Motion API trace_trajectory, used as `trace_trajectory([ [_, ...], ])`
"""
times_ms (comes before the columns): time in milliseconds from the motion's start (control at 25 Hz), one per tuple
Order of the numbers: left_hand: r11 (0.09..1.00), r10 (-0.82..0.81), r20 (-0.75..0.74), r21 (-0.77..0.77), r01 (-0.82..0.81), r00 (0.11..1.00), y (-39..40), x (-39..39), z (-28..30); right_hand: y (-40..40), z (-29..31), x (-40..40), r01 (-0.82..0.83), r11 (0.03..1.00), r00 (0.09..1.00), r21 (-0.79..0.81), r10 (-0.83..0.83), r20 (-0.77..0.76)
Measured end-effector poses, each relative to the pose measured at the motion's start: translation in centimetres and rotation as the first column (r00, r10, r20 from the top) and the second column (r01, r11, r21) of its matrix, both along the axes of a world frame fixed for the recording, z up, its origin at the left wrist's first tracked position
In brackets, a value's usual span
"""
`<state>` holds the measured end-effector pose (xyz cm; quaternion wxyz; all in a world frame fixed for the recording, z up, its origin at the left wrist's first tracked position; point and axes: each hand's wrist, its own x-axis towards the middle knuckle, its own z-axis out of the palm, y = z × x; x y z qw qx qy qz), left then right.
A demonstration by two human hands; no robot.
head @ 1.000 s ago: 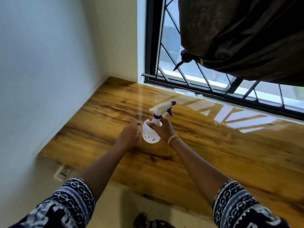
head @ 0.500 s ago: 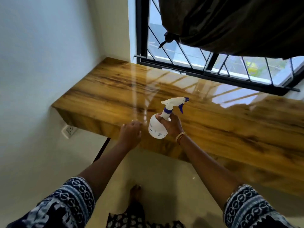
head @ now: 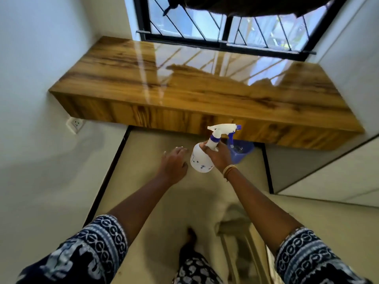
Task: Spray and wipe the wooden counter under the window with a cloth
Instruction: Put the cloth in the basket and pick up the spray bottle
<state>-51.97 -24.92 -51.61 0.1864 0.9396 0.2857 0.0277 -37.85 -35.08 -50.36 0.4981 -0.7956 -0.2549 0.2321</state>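
The glossy wooden counter (head: 184, 85) runs under the barred window (head: 225, 27), wall to wall. My right hand (head: 218, 155) grips a white spray bottle (head: 200, 158) by the neck; its white and blue nozzle points right. The bottle hangs in front of the counter's front edge, above the floor. My left hand (head: 173, 162) hovers just left of the bottle, fingers relaxed and holding nothing. No cloth is in sight.
A blue plastic bucket (head: 241, 149) sits on the floor under the counter, behind the bottle. A dark curtain (head: 256, 5) hangs bunched over the window. A wall socket (head: 75, 124) is at the left below the counter. My foot (head: 190, 238) stands on the beige floor.
I have stepped back from the counter: both hands and the bottle were over its top, then at its edge, and are now in front of it above the floor.
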Motion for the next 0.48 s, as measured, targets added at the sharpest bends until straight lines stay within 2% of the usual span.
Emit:
trace_trajectory([
  [240, 0.990, -0.125, -0.099, -0.083, 0.117, 0.987, -12.5, -4.0, -3.4, -13.6, -3.8, -4.7, 0.211, 0.975, 0.965, -0.075, -0.220, -0.143],
  [480, 0.957, -0.234, -0.145, -0.210, 0.202, 0.961, -23.9, -2.5, -7.0, -26.9, -8.4, -4.9, 0.430, 0.892, 0.861, -0.140, -0.452, -0.234],
])
